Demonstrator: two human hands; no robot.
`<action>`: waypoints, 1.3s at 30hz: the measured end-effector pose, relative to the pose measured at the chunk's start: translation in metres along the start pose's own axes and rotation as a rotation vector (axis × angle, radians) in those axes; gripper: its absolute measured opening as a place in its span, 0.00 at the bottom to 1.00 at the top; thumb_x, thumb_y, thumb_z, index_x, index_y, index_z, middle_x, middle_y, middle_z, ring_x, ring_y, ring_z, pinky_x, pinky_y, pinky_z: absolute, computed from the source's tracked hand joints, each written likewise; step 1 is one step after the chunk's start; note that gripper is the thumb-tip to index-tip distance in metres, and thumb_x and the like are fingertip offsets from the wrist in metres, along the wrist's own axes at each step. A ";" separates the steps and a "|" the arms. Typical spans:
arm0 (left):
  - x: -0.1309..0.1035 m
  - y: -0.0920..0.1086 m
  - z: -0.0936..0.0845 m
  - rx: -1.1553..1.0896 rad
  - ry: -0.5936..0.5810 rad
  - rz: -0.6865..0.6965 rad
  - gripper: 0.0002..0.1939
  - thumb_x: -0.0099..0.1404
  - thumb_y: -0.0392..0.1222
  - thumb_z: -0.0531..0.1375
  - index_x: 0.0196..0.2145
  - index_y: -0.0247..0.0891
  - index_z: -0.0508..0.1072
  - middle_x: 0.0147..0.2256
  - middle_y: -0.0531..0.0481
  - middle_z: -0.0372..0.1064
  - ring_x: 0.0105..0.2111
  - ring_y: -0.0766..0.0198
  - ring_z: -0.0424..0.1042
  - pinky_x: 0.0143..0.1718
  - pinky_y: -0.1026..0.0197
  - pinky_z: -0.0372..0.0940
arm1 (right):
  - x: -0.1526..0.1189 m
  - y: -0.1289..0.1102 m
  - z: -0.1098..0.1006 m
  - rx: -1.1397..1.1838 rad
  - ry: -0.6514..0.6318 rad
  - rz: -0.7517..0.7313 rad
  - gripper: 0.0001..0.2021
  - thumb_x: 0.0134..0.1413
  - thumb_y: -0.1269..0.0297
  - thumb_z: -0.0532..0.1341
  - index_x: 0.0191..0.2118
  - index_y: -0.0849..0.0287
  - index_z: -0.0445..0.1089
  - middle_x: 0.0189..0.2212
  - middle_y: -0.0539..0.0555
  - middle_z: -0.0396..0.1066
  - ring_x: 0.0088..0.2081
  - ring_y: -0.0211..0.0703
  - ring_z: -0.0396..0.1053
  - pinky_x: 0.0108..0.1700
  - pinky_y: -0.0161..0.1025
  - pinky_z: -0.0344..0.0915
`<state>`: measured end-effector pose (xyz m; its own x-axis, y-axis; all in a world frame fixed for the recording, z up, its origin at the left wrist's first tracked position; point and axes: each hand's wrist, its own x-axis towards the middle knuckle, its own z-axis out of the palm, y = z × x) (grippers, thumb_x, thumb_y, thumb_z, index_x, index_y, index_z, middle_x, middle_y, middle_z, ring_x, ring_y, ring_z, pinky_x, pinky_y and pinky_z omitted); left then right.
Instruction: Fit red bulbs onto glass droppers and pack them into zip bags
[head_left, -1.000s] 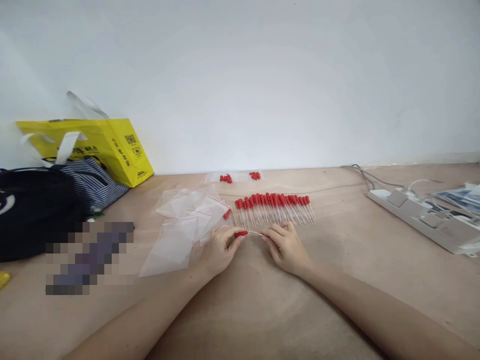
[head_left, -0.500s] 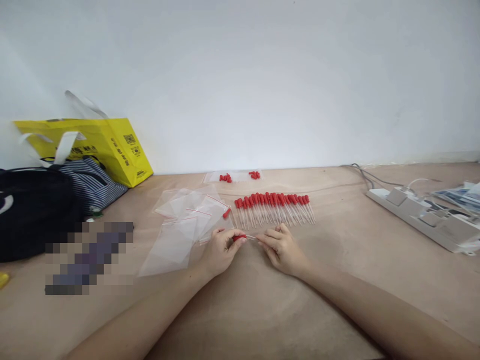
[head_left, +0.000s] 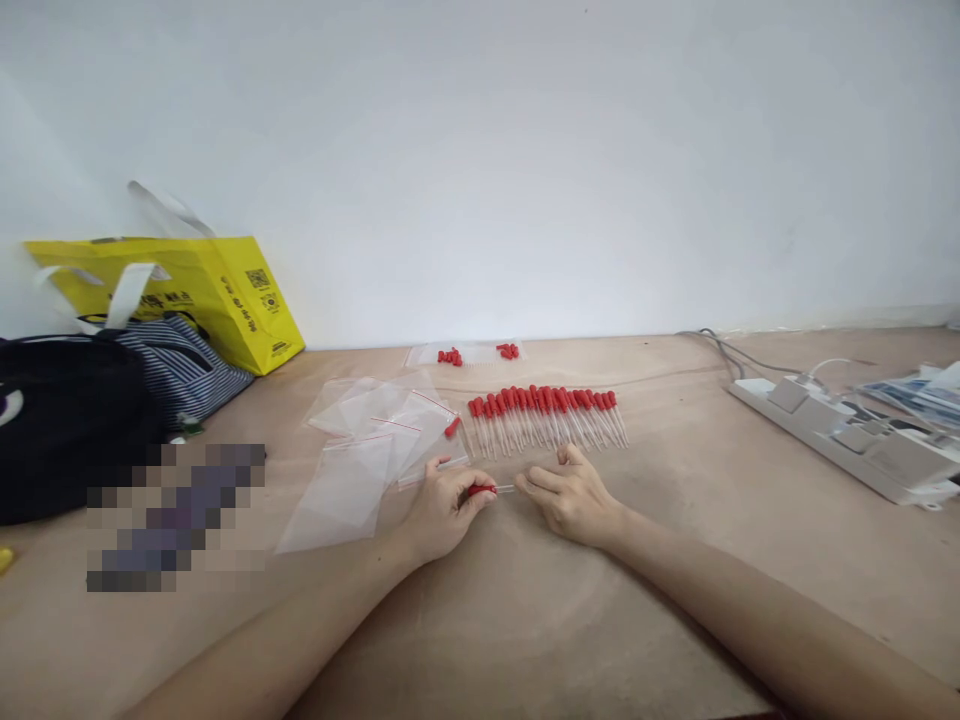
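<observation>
Near the middle of the table, my left hand (head_left: pixel 444 507) pinches a red rubber bulb (head_left: pixel 481 490). A clear thin tube (head_left: pixel 505 489) points from the bulb towards the right, and the fingers of my right hand (head_left: pixel 568 497) are closed on its other end. Just beyond both hands lies a row of several droppers (head_left: pixel 551 402), red bulbs away from me and clear tubes towards me. One loose red bulb (head_left: pixel 452 427) rests left of the row, at the edge of flat clear zip bags (head_left: pixel 352 470).
By the wall, a clear bag (head_left: pixel 476 352) has two clusters of red bulbs on it. A yellow bag (head_left: pixel 255 300), a striped pouch (head_left: pixel 180 365) and a black bag (head_left: pixel 67 430) stand left. A white power strip (head_left: pixel 825 435) with cables lies right.
Both hands have come slightly nearer to me with the bulb and tube, which now lie more level. My right fingers are curled a little more.
</observation>
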<state>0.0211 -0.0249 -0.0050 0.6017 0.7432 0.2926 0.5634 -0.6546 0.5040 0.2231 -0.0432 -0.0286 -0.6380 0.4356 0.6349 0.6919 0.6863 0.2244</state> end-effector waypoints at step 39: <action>0.000 -0.003 0.003 0.038 0.088 0.012 0.07 0.60 0.42 0.51 0.31 0.43 0.69 0.29 0.56 0.72 0.29 0.65 0.68 0.50 0.51 0.48 | 0.018 -0.015 -0.005 0.363 -0.154 0.370 0.11 0.56 0.69 0.48 0.32 0.57 0.68 0.23 0.48 0.67 0.23 0.32 0.57 0.32 0.36 0.41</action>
<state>0.0206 -0.0233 -0.0092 0.5580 0.7432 0.3693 0.5783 -0.6674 0.4692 0.2029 -0.0481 -0.0167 -0.4348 0.7484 0.5008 0.7360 0.6158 -0.2813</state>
